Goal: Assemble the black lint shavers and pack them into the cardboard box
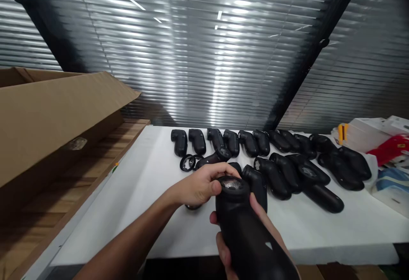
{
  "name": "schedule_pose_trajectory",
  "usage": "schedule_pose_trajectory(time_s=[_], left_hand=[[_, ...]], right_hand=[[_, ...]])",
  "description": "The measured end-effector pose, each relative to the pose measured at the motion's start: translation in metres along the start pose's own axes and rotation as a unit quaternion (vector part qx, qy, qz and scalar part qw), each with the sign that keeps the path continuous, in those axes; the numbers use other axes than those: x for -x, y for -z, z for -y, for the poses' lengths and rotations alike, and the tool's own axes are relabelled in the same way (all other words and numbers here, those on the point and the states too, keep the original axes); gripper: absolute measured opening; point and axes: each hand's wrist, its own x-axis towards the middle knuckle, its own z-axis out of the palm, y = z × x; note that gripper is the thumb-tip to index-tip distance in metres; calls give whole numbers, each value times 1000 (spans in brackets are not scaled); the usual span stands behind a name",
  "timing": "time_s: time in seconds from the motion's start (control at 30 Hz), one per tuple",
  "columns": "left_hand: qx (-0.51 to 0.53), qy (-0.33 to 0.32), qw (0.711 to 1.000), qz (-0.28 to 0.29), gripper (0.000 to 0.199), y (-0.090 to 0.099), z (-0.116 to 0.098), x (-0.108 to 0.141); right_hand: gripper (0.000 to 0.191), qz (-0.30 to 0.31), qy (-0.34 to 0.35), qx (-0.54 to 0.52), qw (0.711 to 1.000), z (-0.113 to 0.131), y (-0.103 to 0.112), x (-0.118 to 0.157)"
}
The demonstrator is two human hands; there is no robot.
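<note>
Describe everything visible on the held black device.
The device is black, plastic-looking, with a thick, rounded body. Its round head carries a silvery, perforated, metal-looking plate, facing up. A small white mark sits on the body. It slants, head farthest from the wearer, lower end cut off by the frame. The left hand holds the head's left side; the right hand grips the body.

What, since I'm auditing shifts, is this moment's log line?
left hand: gripping black device, mesh end; right hand: holding body; table: more black devices, loose rings

No lettering is legible — only a white triangle (269, 245) marks the held black device (244, 229).
</note>
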Motion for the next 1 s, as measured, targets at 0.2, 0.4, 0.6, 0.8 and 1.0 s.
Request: schedule_pose_trajectory(time_s=[0.2,0.4,0.6,0.8,1.0], left_hand=[[-156,-52,986,19,73,6,-14,2],[-348,-17,937,0,58,-15,-26,9],[-403,-160,894,-111,38,-36,-7,7],[-388,-198,894,-100,33,-43,0,10],[-407,-178,894,-68,32,-52,-3,13]], right_hand=[[63,-118,4,-22,993,-1,0,2],[58,-217,38,32,975,-1,4,1],[74,-153,-7,7,988,-3,-3,8],[86,-134,-29,18,990,-8,-3,16],[84,-135,-48,30,989,-15,7,17]])
